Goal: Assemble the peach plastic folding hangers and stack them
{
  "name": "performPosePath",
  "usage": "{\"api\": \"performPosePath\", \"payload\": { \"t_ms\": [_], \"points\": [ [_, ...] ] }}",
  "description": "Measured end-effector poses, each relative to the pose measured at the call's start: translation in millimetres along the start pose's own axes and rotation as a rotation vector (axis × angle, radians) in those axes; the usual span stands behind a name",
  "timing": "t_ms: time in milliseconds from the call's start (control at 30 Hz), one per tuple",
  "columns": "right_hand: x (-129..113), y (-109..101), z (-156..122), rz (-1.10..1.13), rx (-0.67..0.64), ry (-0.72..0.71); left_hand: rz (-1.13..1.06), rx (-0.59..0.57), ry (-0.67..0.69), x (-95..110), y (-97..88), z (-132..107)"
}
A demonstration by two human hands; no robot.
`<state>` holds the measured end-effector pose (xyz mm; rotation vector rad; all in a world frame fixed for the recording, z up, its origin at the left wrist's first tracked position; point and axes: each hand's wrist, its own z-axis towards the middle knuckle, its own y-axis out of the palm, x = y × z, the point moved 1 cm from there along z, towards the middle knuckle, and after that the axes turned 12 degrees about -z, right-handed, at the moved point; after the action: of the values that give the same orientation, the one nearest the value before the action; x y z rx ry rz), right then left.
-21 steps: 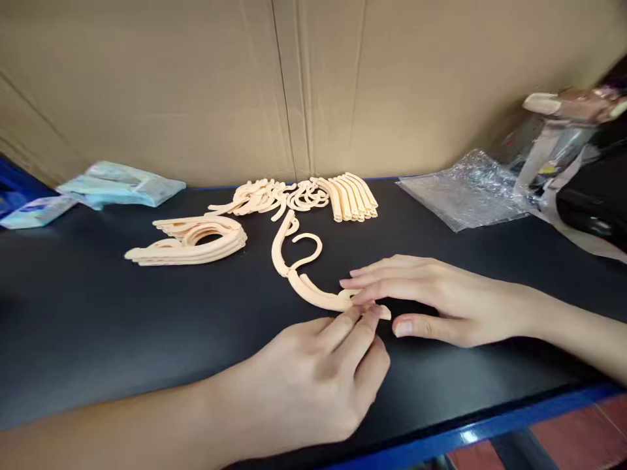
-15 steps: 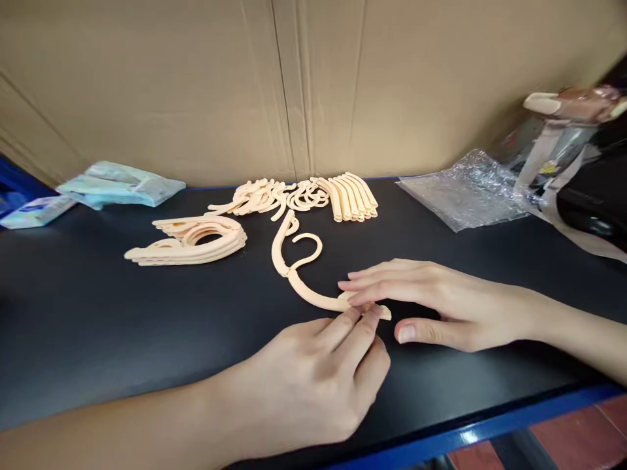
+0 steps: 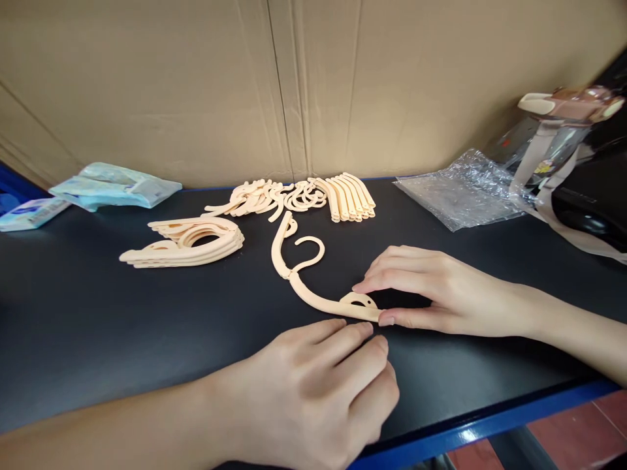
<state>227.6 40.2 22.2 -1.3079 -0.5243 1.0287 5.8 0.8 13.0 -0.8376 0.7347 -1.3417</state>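
A cream plastic folding clothes hanger [image 3: 318,301] lies spread on the black table, its hook curling up from the middle joint. My right hand [image 3: 431,290] is at its right end, the thumb on the tip and the fingers bent over beside the small holed loop. Just below the same arm is my left hand [image 3: 337,385], fingers loosely bent and slightly apart, nothing visible in them; its thumb is hidden. To the left, several folded hangers [image 3: 215,253] are stacked.
At the back lie a heap of loose curved hanger parts [image 3: 255,196], several hooks [image 3: 306,196] and a row of hanger arms [image 3: 347,197]. Blue-white packets [image 3: 115,186] sit at the left, a clear plastic bag [image 3: 460,196] at the right, near a strapped bottle [image 3: 563,108]. Cardboard [image 3: 196,85] stands behind.
My left hand has drawn back slightly from the hanger's right arm. My right thumb has moved onto its end, and the right fingers have lifted off, uncovering the holed loop.
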Motion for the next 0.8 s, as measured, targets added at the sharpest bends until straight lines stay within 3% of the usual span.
{"api": "performPosePath", "payload": {
  "t_ms": [133,200,267,367,500,567,667,800],
  "points": [
    [0.7,-0.7,1.1,0.000,-0.031,-0.029,-0.191,0.139,-0.154,-9.6,-7.5,0.0],
    [0.9,-0.6,1.2,0.003,-0.041,-0.032,-0.246,0.306,-0.321,-20.8,-9.2,-0.4],
    [1.6,-0.7,0.6,0.004,-0.045,-0.014,-0.225,0.404,-0.575,-34.6,-7.1,-1.8],
    [5.7,-1.5,-1.1,-0.040,-0.028,0.034,-0.254,0.465,-0.891,-53.2,0.5,-5.8],
    [17.6,-2.0,-1.1,-0.168,0.055,0.071,-0.523,0.556,-1.133,-66.1,8.5,-10.7],
    [24.2,-0.7,-0.1,-0.229,0.091,0.095,-0.634,0.591,-1.175,-67.6,9.5,-10.9],
    [30.7,2.4,0.7,-0.274,0.118,0.144,-0.819,0.620,-1.130,-68.0,10.1,-9.7],
    [31.8,4.8,-0.8,-0.280,0.131,0.217,-0.924,0.506,-0.996,-69.3,11.7,-9.6]
  ]
}}
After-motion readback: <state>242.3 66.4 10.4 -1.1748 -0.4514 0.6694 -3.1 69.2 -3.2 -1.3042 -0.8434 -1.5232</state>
